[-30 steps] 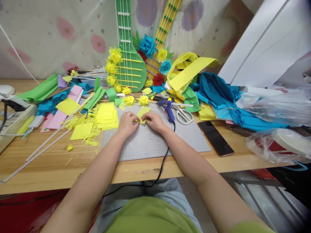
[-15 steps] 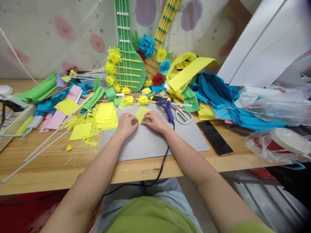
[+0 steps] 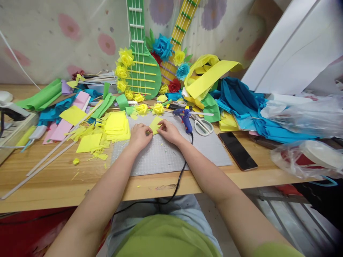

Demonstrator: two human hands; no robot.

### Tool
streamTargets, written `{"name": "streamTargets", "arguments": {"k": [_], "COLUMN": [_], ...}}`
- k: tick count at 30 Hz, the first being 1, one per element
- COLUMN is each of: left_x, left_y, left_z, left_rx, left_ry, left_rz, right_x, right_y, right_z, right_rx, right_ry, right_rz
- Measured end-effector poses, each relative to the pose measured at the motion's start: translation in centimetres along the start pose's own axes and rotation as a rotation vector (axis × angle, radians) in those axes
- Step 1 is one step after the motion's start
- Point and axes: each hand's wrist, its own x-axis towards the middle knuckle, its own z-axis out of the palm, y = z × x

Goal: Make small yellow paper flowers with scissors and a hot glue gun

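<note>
Between my hands is a small piece of yellow crepe paper (image 3: pixel 155 125), just above the grey cutting mat (image 3: pixel 160 160). My left hand (image 3: pixel 141 136) pinches its left edge between thumb and fingers. At the other edge, my right hand (image 3: pixel 168 131) has thumb and fingertips closed on the paper. A stack of yellow paper squares (image 3: pixel 116 126) lies left of my left hand. Two yellow paper flowers (image 3: pixel 158 109) rest just beyond the piece. The blue glue gun (image 3: pixel 184 119) lies right of my right hand, beside white-handled scissors (image 3: pixel 203 126).
A green paper-covered lute shape (image 3: pixel 144 76) and a yellow one (image 3: pixel 184 21) lean on the wall behind. Blue crepe paper (image 3: pixel 238 103) is heaped at right, near a phone (image 3: pixel 238 151). The glue gun's black cord (image 3: pixel 184 164) crosses the mat. Thin sticks (image 3: pixel 40 175) lie left.
My right fingers have shifted slightly up along the edge of the yellow paper. My left hand keeps its pinch almost unmoved. The whole view has shifted slightly.
</note>
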Motion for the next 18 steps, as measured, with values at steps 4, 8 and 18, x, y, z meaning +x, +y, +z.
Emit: {"name": "streamTargets", "arguments": {"k": [4, 8, 18], "left_x": [-0.07, -0.07, -0.04], "left_y": [0.14, 0.22, 0.54], "left_z": [0.01, 0.03, -0.18], "left_rx": [0.006, 0.006, 0.016], "left_ry": [0.002, 0.003, -0.004], "left_rz": [-0.006, -0.016, -0.052], "right_x": [0.02, 0.18, -0.18], "right_y": [0.16, 0.14, -0.78], "right_z": [-0.06, 0.02, 0.34], "right_rx": [0.027, 0.006, -0.093], "right_ry": [-0.003, -0.014, 0.050], "right_rz": [-0.001, 0.035, 0.057]}}
